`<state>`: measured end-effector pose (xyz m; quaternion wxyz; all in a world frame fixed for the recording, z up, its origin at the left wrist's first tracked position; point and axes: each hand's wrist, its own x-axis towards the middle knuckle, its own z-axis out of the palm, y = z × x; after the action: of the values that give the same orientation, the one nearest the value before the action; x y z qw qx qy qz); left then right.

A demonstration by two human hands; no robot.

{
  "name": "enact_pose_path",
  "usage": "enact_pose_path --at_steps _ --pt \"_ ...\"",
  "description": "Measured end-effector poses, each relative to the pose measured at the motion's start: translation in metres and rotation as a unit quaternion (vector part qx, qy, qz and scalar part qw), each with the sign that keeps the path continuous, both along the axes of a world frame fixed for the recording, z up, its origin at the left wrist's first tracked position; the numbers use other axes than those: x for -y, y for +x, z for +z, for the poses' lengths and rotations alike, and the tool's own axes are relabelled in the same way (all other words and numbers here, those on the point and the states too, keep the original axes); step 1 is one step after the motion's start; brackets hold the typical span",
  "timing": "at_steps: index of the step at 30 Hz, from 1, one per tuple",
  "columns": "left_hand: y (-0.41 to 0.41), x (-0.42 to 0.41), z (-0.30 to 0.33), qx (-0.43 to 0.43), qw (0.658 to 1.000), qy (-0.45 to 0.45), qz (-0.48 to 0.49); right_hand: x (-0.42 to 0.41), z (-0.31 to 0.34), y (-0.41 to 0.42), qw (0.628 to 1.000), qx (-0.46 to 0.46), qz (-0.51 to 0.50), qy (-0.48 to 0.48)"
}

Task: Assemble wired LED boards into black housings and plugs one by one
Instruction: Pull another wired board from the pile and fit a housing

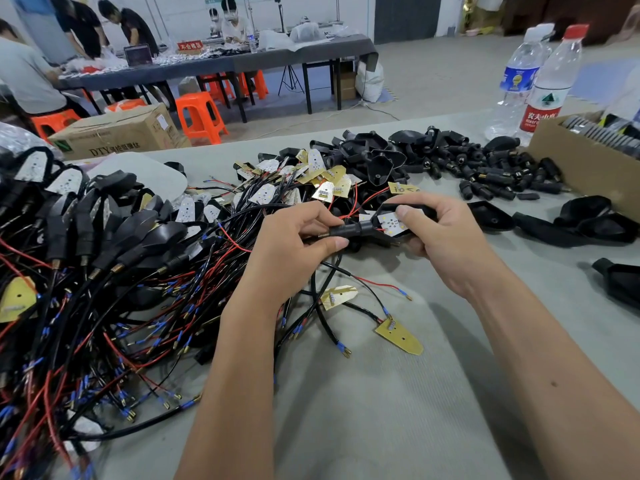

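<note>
My left hand [298, 233] pinches a black plug [346, 231] on the stem of a black housing [384, 207]. My right hand [440, 237] grips that housing, thumb pressing on the white LED board [393, 224] seated inside it. Red and black wires trail from the plug down across the table. Loose wired LED boards [311, 181] lie heaped just beyond my hands. Empty black housings [374, 157] and black plugs [491, 171] are piled farther back. Finished assemblies [114, 223] lie stacked at the left.
Two water bottles [540, 81] stand at the far right beside a cardboard box [585, 161]. More housings [588, 223] lie at the right. Two loose yellow-backed boards [398, 336] lie near my forearms. A grey cloth [381, 410] covers the table. People work at another table behind.
</note>
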<state>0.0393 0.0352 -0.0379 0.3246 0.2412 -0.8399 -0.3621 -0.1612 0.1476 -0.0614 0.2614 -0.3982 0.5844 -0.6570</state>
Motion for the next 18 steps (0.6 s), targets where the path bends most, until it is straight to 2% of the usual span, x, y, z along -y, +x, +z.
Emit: enact_pose_path --at_steps 4,9,13,18 --pt "-0.008 -0.005 -0.004 0.006 1.000 -0.005 0.001 0.002 -0.003 0.002 1.000 0.008 0.022 -0.007" --pt "-0.009 -0.003 -0.005 -0.015 0.997 -0.051 0.048 0.001 -0.005 -0.004 0.995 0.041 0.086 -0.004" --pt "-0.003 0.000 -0.004 -0.028 0.999 0.003 0.037 -0.004 -0.007 -0.005 0.992 -0.015 0.125 -0.003" --pt "0.004 0.004 -0.004 -0.031 0.999 0.019 0.039 -0.003 -0.001 0.000 0.976 0.131 0.172 -0.039"
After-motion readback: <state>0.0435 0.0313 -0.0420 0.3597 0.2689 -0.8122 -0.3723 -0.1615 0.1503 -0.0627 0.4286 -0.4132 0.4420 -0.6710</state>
